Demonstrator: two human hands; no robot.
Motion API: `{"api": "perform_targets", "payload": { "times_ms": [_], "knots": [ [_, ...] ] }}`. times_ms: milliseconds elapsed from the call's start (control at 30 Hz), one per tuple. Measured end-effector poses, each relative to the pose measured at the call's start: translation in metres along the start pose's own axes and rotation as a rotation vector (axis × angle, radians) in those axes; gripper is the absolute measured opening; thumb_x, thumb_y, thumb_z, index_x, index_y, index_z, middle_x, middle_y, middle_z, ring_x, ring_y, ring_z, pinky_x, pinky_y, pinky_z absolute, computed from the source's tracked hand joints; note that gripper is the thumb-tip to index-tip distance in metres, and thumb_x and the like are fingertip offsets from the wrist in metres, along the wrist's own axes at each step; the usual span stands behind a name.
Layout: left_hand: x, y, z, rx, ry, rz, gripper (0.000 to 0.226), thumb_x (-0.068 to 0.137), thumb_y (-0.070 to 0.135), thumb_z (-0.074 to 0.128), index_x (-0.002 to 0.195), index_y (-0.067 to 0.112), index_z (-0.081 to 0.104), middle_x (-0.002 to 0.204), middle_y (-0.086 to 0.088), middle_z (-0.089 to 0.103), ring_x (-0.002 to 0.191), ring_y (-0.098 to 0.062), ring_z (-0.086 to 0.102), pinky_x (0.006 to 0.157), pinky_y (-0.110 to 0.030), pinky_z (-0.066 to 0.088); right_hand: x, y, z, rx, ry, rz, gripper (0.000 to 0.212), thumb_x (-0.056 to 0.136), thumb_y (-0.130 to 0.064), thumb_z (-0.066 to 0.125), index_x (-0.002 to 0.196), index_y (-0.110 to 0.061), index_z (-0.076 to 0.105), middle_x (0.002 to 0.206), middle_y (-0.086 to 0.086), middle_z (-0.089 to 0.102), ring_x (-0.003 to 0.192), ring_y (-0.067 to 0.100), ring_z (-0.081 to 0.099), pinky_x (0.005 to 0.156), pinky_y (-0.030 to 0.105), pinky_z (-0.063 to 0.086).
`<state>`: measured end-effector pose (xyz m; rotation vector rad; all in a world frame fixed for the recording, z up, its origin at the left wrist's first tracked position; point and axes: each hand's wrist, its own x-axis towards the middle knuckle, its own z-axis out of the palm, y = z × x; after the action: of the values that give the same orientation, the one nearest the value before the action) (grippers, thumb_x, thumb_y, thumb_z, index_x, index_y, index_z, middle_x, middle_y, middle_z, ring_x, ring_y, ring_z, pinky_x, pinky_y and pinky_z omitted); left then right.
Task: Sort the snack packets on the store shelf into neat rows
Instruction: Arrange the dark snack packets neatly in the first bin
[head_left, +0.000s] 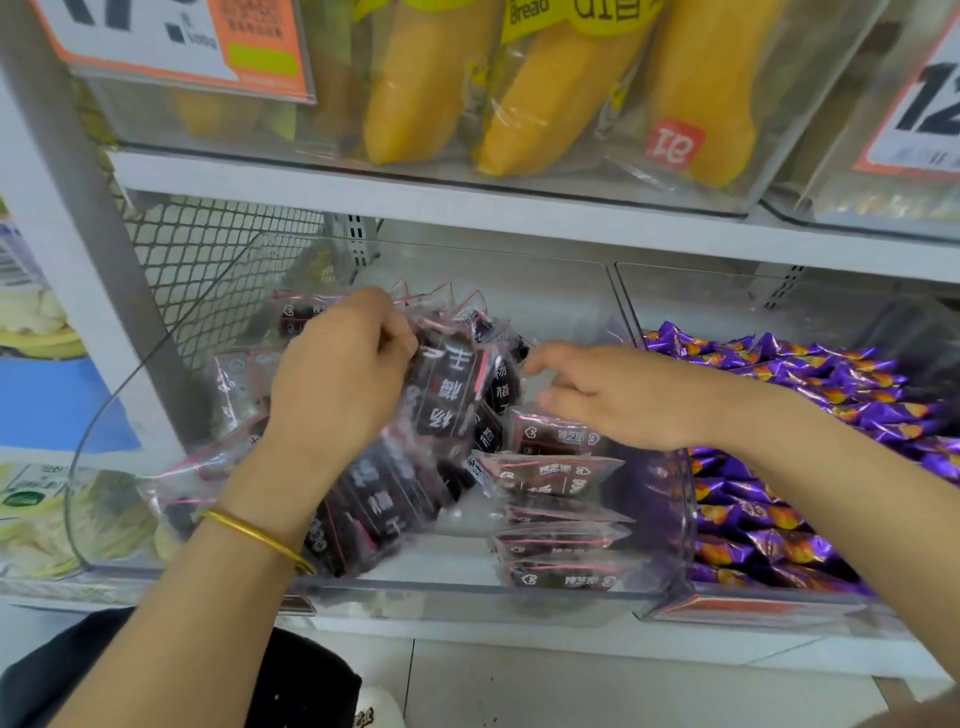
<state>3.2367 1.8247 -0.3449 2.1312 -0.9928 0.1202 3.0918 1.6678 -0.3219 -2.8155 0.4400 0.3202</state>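
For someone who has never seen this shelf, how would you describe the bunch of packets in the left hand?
Find the clear bin just left of the purple sweets. Inside it, the left hand grips a bunch of dark packets with pink edges. Unlike the neat row lying beside it to the right, this bunch is held up and fanned out.

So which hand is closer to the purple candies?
Right. The right hand hovers just left of the purple candies, its arm crossing over them; the left hand is farther left, gripping a bunch of dark packets.
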Motion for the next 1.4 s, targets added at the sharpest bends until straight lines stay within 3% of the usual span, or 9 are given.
{"api": "perform_targets", "payload": {
  "times_ms": [67, 233, 533, 600, 667, 800, 967, 1200, 1400],
  "knots": [
    [0.004, 0.003, 0.001, -0.094, 0.039, 0.002, 0.007, 0.091, 0.016, 0.056, 0.084, 0.014, 0.057, 0.073, 0.006, 0.062, 0.072, -0.017, 0.061, 0.067, -0.034, 0.048, 0.001, -0.001, 0.000, 0.074, 0.078, 0.022, 0.040, 0.100, -0.028, 0.037, 0.138, -0.017, 0.031, 0.073, -0.004, 0.054, 0.069, 0.012, 0.053, 0.069, 0.030, 0.045],
    [0.006, 0.010, 0.017, -0.304, 0.018, 0.004, 0.005, 0.091, 0.014, 0.057, 0.087, 0.011, 0.056, 0.082, 0.000, 0.063, 0.079, -0.018, 0.061, 0.076, -0.038, 0.052, 0.009, 0.000, -0.003, 0.203, 0.157, 0.082, 0.066, 0.094, -0.041, 0.046, 0.147, -0.018, 0.014, 0.115, 0.005, 0.062, 0.091, 0.021, 0.062, 0.087, 0.039, 0.049],
    [0.011, 0.017, 0.029, -1.120, -0.022, -0.481, 0.014, 0.094, -0.003, 0.047, 0.083, 0.004, 0.051, 0.088, -0.008, 0.058, 0.075, -0.013, 0.064, 0.069, -0.021, 0.058, 0.018, 0.000, -0.009, 0.378, 0.240, 0.091, 0.034, 0.087, -0.035, 0.061, 0.110, -0.011, 0.055, 0.093, -0.001, 0.062, 0.083, 0.017, 0.062, 0.076, 0.031, 0.049],
    [0.014, 0.010, 0.034, -0.889, -0.110, -0.422, 0.009, 0.094, 0.003, 0.049, 0.090, 0.000, 0.056, 0.093, -0.009, 0.063, 0.074, -0.015, 0.067, 0.065, -0.017, 0.056, 0.016, 0.004, -0.008, 0.367, 0.408, 0.098, 0.018, 0.082, -0.023, 0.068, 0.084, -0.013, 0.054, 0.079, 0.000, 0.056, 0.071, 0.016, 0.053, 0.059, 0.020, 0.039],
    [0.014, -0.001, 0.040, -0.272, -0.150, -0.164, 0.010, 0.092, 0.008, 0.051, 0.088, 0.003, 0.058, 0.096, -0.011, 0.063, 0.081, -0.022, 0.063, 0.068, -0.020, 0.053, 0.011, 0.006, -0.005, 0.292, 0.520, 0.131, 0.026, 0.076, -0.012, 0.070, 0.073, -0.016, 0.044, 0.069, -0.003, 0.048, 0.062, 0.011, 0.043, 0.047, 0.018, 0.028],
    [0.004, -0.001, 0.048, 0.360, -0.242, 0.058, 0.017, 0.087, 0.011, 0.058, 0.102, 0.003, 0.056, 0.123, -0.011, 0.042, 0.115, -0.032, 0.042, 0.090, -0.045, 0.047, 0.006, 0.000, 0.005, -0.045, 0.419, 0.104, 0.024, 0.082, -0.010, 0.059, 0.095, -0.014, 0.038, 0.066, -0.002, 0.044, 0.059, 0.015, 0.044, 0.052, 0.028, 0.036],
    [-0.004, 0.001, 0.052, 0.357, -0.258, 0.126, 0.023, 0.089, 0.009, 0.058, 0.111, 0.005, 0.054, 0.125, -0.011, 0.030, 0.112, -0.031, 0.044, 0.094, -0.040, 0.046, -0.002, -0.009, 0.002, -0.212, 0.458, 0.126, 0.038, 0.085, -0.014, 0.053, 0.118, -0.023, 0.035, 0.074, -0.003, 0.051, 0.068, 0.026, 0.054, 0.055, 0.032, 0.040],
    [0.017, 0.007, 0.069, 0.267, -0.352, 0.441, 0.047, 0.093, 0.008, 0.047, 0.139, 0.012, 0.041, 0.143, -0.005, 0.038, 0.126, -0.026, 0.034, 0.109, -0.032, 0.027, -0.016, -0.011, -0.002, -0.573, 0.832, 0.192, 0.033, 0.052, 0.004, 0.071, 0.078, -0.010, 0.057, 0.053, 0.003, 0.048, 0.044, 0.023, 0.037, 0.049, 0.014, 0.003],
    [0.029, 0.005, 0.086, 0.405, -0.536, 0.441, 0.050, 0.100, 0.019, 0.033, 0.148, 0.016, 0.021, 0.153, 0.001, 0.027, 0.129, -0.025, 0.025, 0.109, -0.038, 0.028, -0.011, 0.000, 0.005, -0.637, 0.927, 0.135, 0.039, 0.066, -0.005, 0.040, 0.095, -0.015, 0.065, 0.073, 0.002, 0.064, 0.063, 0.026, 0.057, 0.047, 0.025, 0.031]
  ]
}}
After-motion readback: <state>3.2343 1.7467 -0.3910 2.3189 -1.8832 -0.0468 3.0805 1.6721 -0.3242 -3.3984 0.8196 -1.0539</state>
